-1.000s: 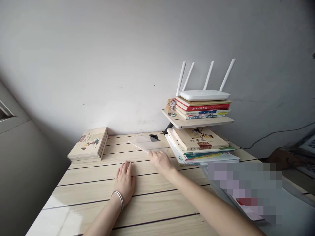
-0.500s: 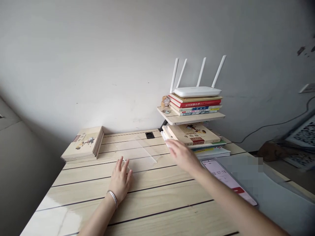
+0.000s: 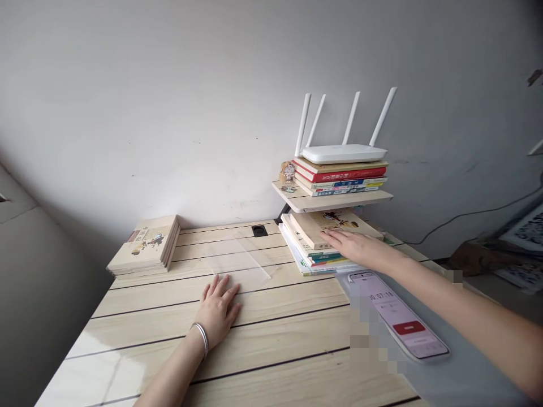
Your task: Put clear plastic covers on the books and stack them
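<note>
My left hand [image 3: 217, 314] lies on the wooden table with its fingers spread, its fingertips at the near edge of a clear plastic sheet [image 3: 246, 261]. Beyond the phone, my right hand [image 3: 356, 247] rests on a beige book [image 3: 311, 226] with a cartoon picture on its cover. Its visible fingers are stretched out over the book's near side; some of them are hidden. That book tops a stack of books [image 3: 311, 263] beneath a small raised shelf.
The raised shelf [image 3: 292, 198] bears books [image 3: 339, 175], a white router [image 3: 343, 152] and a small figurine [image 3: 287, 171]. More beige books [image 3: 146, 243] are stacked at the table's left. A phone [image 3: 403, 316] lies on a grey mat [image 3: 458, 345]. A black socket [image 3: 259, 230] sits near the wall.
My right hand has moved right, from the stack's left front corner onto the top book's near side. My left hand has shifted slightly right, staying flat.
</note>
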Motion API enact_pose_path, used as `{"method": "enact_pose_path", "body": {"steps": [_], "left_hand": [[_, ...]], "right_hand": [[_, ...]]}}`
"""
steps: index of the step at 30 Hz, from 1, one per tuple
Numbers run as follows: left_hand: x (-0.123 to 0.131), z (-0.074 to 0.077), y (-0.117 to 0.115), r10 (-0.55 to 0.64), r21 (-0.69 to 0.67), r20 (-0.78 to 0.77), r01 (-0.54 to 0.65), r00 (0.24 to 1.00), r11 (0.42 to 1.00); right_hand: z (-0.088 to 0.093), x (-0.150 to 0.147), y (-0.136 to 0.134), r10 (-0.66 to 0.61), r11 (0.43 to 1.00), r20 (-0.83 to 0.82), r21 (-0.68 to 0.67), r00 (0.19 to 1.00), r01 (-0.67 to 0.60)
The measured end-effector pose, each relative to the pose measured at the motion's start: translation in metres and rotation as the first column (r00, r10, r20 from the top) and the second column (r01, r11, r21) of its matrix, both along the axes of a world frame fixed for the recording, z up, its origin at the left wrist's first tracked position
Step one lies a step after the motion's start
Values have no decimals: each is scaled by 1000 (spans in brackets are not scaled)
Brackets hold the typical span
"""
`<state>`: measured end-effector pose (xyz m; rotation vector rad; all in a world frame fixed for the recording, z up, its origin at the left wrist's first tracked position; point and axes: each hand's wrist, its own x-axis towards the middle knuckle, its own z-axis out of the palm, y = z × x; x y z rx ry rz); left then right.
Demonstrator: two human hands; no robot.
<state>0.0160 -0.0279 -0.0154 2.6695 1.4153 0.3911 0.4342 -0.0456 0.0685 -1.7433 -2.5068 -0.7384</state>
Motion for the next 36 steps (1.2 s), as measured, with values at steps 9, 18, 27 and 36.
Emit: {"method": "enact_pose_path", "body": {"steps": [9, 18, 27, 36], "left_hand": [[-3, 2, 3, -21, 0, 23, 21, 1000, 1000], [-16, 0, 9, -31, 4, 64, 31, 997, 1000], [-18, 10, 9, 60, 2, 26, -60, 998, 998], [-27, 18, 9, 316, 21, -75, -315, 946, 949]], "right_hand": [[17, -5, 9, -45, 998, 17, -32, 999, 46], [19, -22, 20, -318, 948, 87, 16, 944, 318], [72, -151, -17, -242, 951, 116, 224, 963, 212], [30, -249, -22, -295, 942, -135, 128, 946, 312]]}}
